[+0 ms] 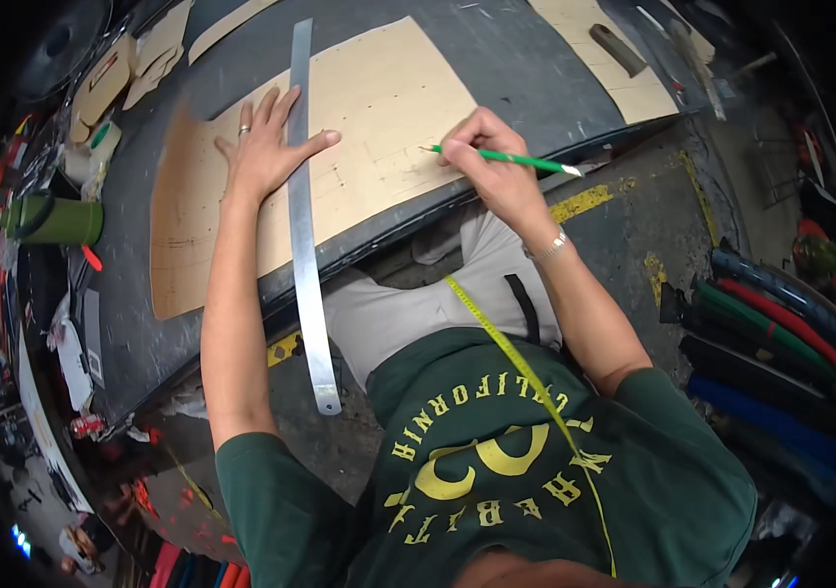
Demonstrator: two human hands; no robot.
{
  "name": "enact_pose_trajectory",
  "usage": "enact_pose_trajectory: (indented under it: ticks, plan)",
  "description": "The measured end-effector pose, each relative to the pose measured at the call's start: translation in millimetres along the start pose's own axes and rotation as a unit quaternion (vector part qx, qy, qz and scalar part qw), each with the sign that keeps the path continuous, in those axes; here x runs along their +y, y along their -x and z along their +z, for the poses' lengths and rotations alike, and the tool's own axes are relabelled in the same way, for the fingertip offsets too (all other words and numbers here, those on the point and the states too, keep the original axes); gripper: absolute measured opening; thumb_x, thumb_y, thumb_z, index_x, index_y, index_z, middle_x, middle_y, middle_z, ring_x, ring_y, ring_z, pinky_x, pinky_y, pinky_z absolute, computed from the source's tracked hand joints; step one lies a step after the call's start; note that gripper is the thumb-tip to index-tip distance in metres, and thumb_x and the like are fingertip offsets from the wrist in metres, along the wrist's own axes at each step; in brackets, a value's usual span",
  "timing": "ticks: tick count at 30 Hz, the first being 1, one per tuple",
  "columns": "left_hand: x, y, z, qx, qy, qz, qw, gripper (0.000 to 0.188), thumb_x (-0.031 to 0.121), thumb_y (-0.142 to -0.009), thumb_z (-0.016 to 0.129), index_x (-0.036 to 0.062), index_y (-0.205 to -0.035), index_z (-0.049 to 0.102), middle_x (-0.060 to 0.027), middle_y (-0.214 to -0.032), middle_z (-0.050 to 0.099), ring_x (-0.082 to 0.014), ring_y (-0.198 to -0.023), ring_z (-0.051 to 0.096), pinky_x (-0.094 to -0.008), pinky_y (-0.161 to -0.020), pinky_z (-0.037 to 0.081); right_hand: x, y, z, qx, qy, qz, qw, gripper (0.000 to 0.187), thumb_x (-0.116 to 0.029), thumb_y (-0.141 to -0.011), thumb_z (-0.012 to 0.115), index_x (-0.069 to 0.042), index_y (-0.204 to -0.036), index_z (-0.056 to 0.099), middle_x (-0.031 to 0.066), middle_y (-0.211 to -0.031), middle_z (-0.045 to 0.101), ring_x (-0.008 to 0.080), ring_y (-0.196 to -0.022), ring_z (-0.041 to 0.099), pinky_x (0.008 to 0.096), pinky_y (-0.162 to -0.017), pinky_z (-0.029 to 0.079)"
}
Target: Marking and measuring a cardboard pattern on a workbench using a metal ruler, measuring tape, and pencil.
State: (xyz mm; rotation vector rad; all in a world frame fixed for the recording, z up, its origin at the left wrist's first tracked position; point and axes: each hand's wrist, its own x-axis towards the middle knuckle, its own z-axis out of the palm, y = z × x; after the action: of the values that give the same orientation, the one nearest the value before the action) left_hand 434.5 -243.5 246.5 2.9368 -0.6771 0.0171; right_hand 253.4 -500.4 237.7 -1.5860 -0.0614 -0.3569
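A large tan paper pattern sheet (pixel 388 98) lies on the dark table, its left end curling up. Across it runs a long steel ruler (pixel 306 235), its near end sticking out past the table edge. My left hand (pixel 266 147) presses flat with fingers spread, the thumb crossing over the ruler and the fingers on the sheet to its left. My right hand (pixel 496 167) grips a green pencil (pixel 525 160) near the sheet's right edge, the tip pointing left just at the paper. Small dots and faint lines mark the sheet.
A yellow measuring tape (pixel 506 343) hangs down over my shirt. At the table's left stand a green canister (pixel 60 220) and a tape roll (pixel 104 140). Another tan sheet (pixel 623 83) with a dark tool (pixel 618 51) lies far right. Rolls of coloured material (pixel 780 323) are stacked at right.
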Motion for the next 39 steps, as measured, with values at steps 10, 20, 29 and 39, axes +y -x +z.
enact_pose_trajectory:
  ticks: [10,20,29,39]
  plan:
    - [-19,-6,24,0.051,-0.009,0.010,0.999,0.114,0.092,-0.064,0.065,0.0322,-0.159,0.045,-0.0160,-0.171,0.026,-0.0370,-0.160,0.017,-0.0817,-0.116,0.009,-12,76,61,-0.431,0.039,0.137,0.891,0.048,-0.046,-0.108,0.055,-0.001,-0.099,0.068,0.0099,-0.087,0.071,0.0200,-0.081,0.068,0.0352,-0.074,0.052]
    - [-22,-4,30,0.054,-0.003,0.012,0.998,0.112,0.091,-0.066,0.066,0.0336,-0.159,0.045,-0.0175,-0.170,0.028,-0.0366,-0.160,0.018,-0.0809,-0.117,0.010,6,85,118,-0.465,-0.103,0.225,0.850,0.060,-0.058,-0.106,0.053,0.000,-0.110,0.067,0.0076,-0.088,0.070,0.0145,-0.080,0.064,0.0293,-0.072,0.053]
    - [-18,-12,23,0.071,0.082,0.038,0.993,0.107,0.088,-0.070,0.067,0.0297,-0.158,0.047,-0.0171,-0.170,0.028,-0.0401,-0.159,0.019,-0.0763,-0.118,0.018,26,84,138,-0.411,-0.167,0.232,0.866,0.049,-0.049,-0.108,0.055,-0.001,-0.106,0.066,0.0057,-0.091,0.070,0.0117,-0.074,0.063,0.0286,-0.071,0.054]
    - [1,3,3,0.007,0.024,-0.010,1.000,0.100,0.077,-0.078,0.070,0.0286,-0.160,0.042,-0.0141,-0.171,0.026,-0.0344,-0.160,0.019,-0.0797,-0.118,0.007,40,91,144,-0.381,-0.222,0.239,0.865,0.041,-0.043,-0.106,0.061,-0.002,-0.101,0.064,0.0051,-0.086,0.070,0.0114,-0.069,0.064,0.0276,-0.065,0.054]
